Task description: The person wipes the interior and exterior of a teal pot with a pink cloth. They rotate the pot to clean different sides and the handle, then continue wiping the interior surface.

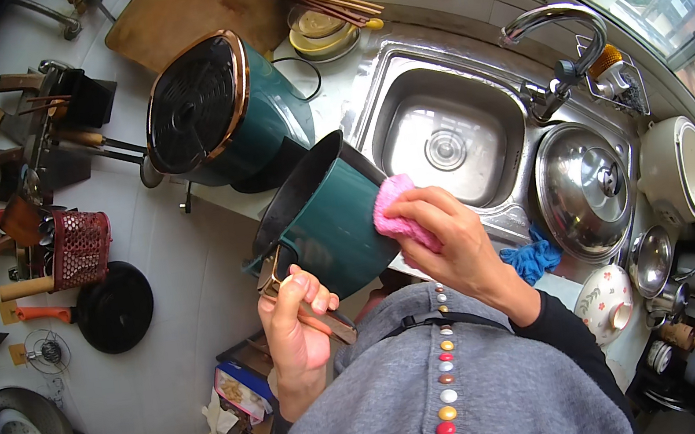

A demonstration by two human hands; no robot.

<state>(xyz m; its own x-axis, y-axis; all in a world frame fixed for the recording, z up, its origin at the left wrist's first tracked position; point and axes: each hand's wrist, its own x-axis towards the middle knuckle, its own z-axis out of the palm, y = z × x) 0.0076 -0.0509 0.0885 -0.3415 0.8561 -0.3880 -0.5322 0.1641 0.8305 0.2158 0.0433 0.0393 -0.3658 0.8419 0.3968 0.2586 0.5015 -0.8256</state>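
Observation:
My left hand (299, 333) is closed around the copper-trimmed handle of a dark green air fryer drawer (338, 225), which is held tilted above the counter's front edge. Pressed to the drawer's outer side is a pink cloth (402, 214), gripped by my right hand (447, 239). The drawer's dark inside is only partly visible. Beyond it stands the green air fryer body (265, 102), with a black vented top and a copper-coloured rim. To the right of the body lies a stainless steel sink (452, 129).
A chrome faucet (560, 20) arches beside the sink. Right of the sink are a domed steel lid (584, 190), a blue cloth (531, 254) and a floral lid (605, 305). Stacked bowls (322, 37) and a wooden cutting board (192, 12) stand at the back. Knives and pans hang left.

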